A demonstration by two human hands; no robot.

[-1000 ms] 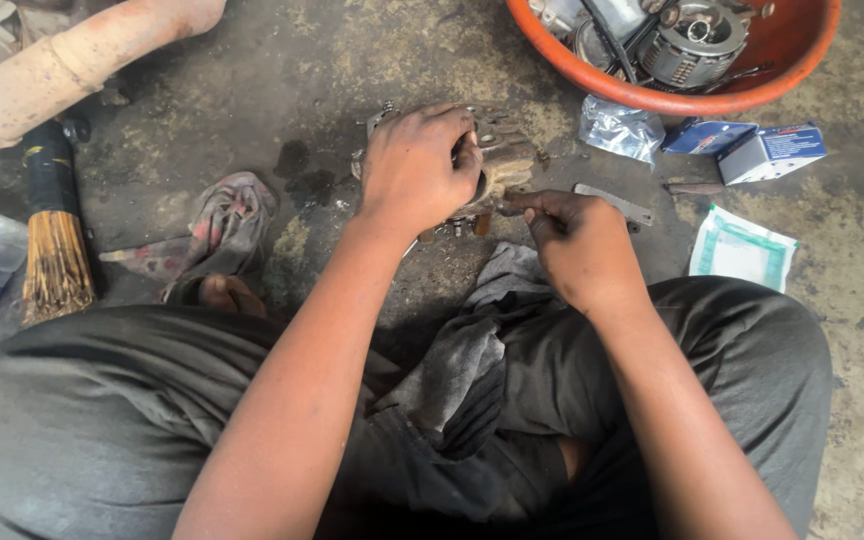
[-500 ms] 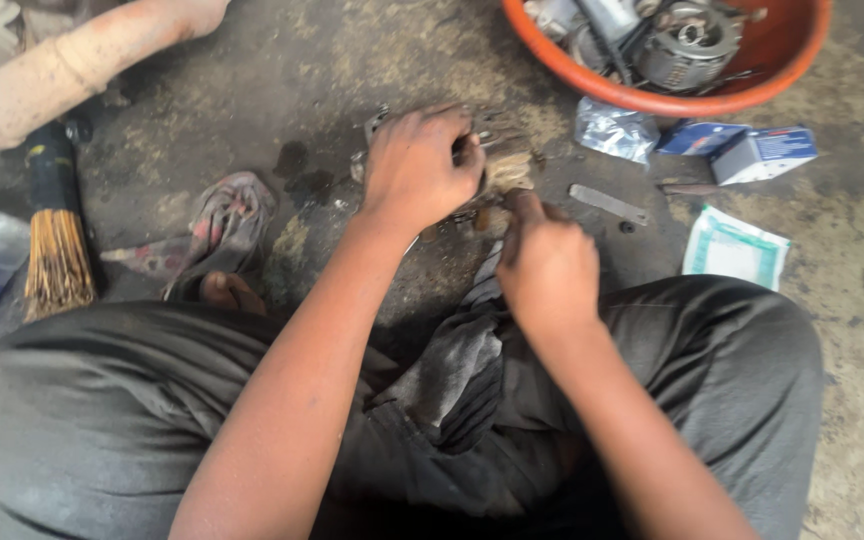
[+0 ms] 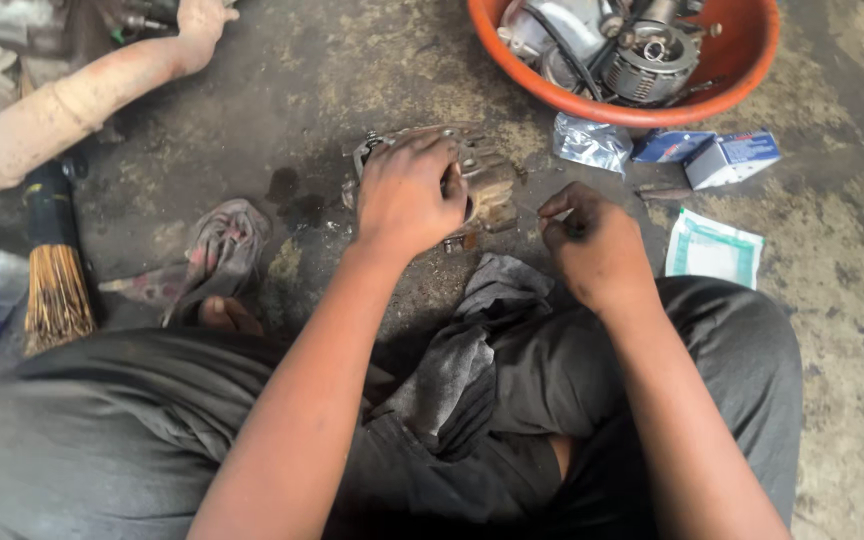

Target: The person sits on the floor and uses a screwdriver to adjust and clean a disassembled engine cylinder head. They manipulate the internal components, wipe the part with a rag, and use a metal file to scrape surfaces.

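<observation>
Stretching under everything, a rough, oil-stained grey concrete floor [image 3: 352, 60] is being used as the work surface, with a greasy grey rag [image 3: 452, 360] lying across the lap. A grimy, ribbed metal engine part [image 3: 487, 180] is being gripped from above by the left hand [image 3: 407, 195] and is largely being hidden by it, while the right hand [image 3: 597, 250], just beside it, is being held pinched on something too small to make out. An orange plastic basin [image 3: 742, 70] of metal parts is being cut off by the top edge.
</observation>
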